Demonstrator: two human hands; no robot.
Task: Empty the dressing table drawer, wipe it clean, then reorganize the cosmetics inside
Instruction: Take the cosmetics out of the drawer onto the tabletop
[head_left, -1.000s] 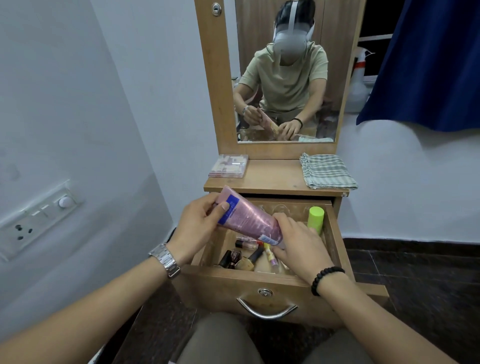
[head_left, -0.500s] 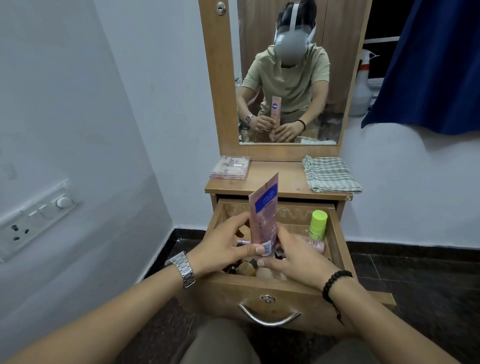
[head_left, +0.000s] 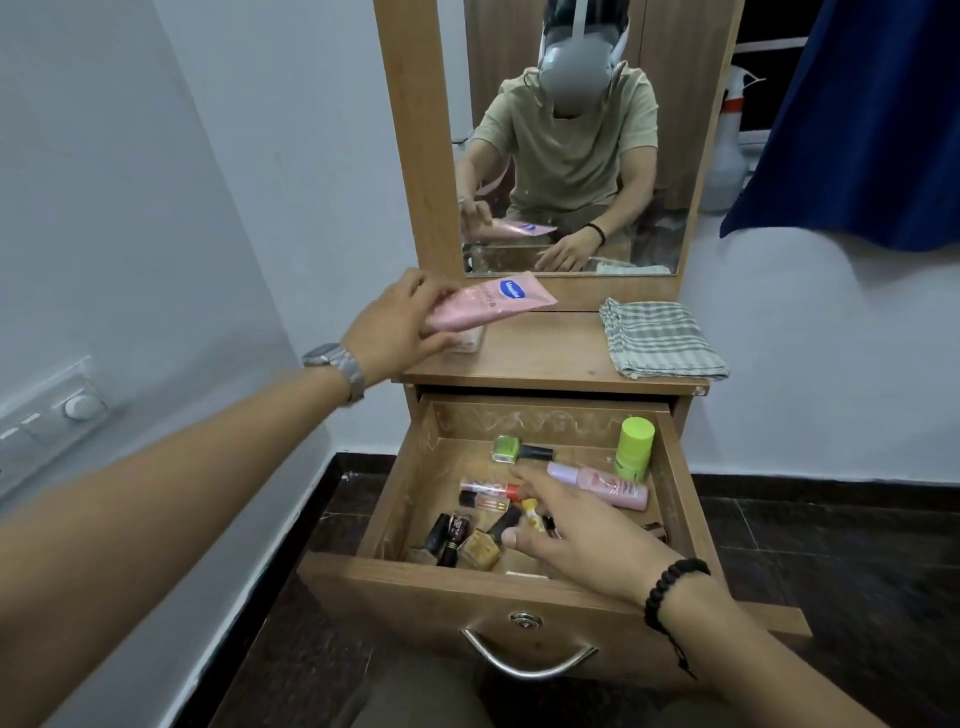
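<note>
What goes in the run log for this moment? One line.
left hand: holds pink tube over tabletop | right hand: open, in drawer | step: emptying

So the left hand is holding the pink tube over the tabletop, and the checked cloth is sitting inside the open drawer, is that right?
Not quite. The head view shows the checked cloth folded on the tabletop, at its right side, not inside the open drawer. The rest holds: the left hand holds the pink tube over the tabletop.
</note>
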